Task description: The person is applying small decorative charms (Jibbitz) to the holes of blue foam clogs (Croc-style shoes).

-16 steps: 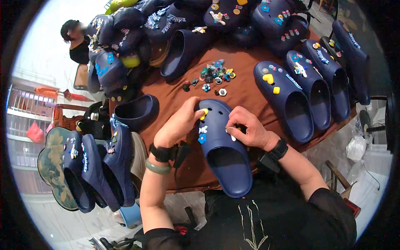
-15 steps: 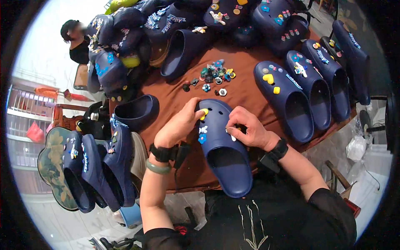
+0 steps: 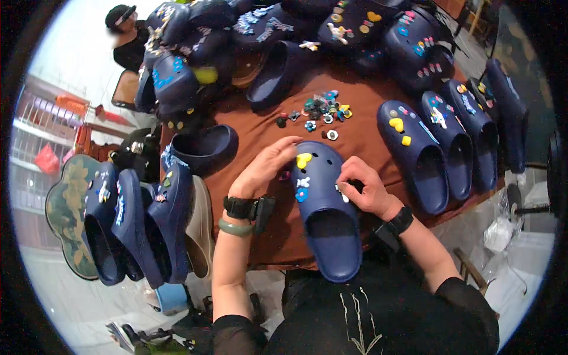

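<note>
A navy clog point(image 3: 331, 195) lies in front of me, toe away and heel toward my body. My left hand point(image 3: 263, 168) grips the left side of its toe; part of the fingers is hidden behind the edge. Just beside that hand a yellow heart charm point(image 3: 304, 160) sits on the toe, with a white charm point(image 3: 303, 181) and a blue flower charm point(image 3: 302, 195) below it. At the clog's right side my right hand point(image 3: 365, 188) is closed in a pinch on a small white charm point(image 3: 345, 198), mostly covered by the fingers.
Loose charms point(image 3: 322, 109) lie in a pile on the brown cloth point(image 3: 260, 236). Decorated clogs point(image 3: 417, 154) line the right side, and more point(image 3: 148, 225) stand at the left. A heap of clogs point(image 3: 219, 41) fills the back. A person point(image 3: 127, 38) is at far left.
My left fingers have drawn off the yellow charm, which now shows fully as a heart. The right hand keeps its pinch at the clog's right side. The whole view has shifted slightly.
</note>
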Demonstrator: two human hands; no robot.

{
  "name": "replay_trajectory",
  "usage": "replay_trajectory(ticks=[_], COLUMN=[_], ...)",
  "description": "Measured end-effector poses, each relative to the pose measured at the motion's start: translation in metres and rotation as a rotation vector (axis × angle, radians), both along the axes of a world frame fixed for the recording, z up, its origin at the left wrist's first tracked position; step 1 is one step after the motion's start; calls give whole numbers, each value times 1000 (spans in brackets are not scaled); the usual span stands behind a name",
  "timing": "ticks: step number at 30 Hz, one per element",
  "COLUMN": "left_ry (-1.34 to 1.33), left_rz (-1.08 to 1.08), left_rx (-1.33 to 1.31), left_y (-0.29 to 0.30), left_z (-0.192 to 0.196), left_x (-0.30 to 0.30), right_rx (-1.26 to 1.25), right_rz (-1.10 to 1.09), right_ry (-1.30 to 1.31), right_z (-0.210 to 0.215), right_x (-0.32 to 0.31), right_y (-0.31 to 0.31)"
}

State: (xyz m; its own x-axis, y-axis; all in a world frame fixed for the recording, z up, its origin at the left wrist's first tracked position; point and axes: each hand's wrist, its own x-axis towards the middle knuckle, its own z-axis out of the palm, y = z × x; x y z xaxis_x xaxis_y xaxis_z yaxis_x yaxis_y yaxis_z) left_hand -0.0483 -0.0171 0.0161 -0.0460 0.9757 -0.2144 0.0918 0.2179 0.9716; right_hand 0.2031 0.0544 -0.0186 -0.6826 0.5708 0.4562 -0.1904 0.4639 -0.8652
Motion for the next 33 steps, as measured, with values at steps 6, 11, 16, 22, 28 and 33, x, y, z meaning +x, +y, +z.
replay_trajectory(ticks=[6,11,16,22,28,33], left_ry=[71,341,702,723,535,55], left_rz=[308,217,263,378,479,437], left_rx=[-32,25,177,280,234,209], left_y=[-28,-48,-43,-54,-50,-53], left_z=[-4,-30,-38,-49,-58,14], left_x=[-8,4,10,5,8,29], right_rx=[-6,-14,-13,37,24,-48], right_rz=[-1,2,6,25,2,-5], right_ry=[-28,-53,-23,-13,18,12], right_z=[0,0,-6,11,-7,-1], right_x=[3,1,-1,-1,3,12], right_y=[1,1,5,4,1,3])
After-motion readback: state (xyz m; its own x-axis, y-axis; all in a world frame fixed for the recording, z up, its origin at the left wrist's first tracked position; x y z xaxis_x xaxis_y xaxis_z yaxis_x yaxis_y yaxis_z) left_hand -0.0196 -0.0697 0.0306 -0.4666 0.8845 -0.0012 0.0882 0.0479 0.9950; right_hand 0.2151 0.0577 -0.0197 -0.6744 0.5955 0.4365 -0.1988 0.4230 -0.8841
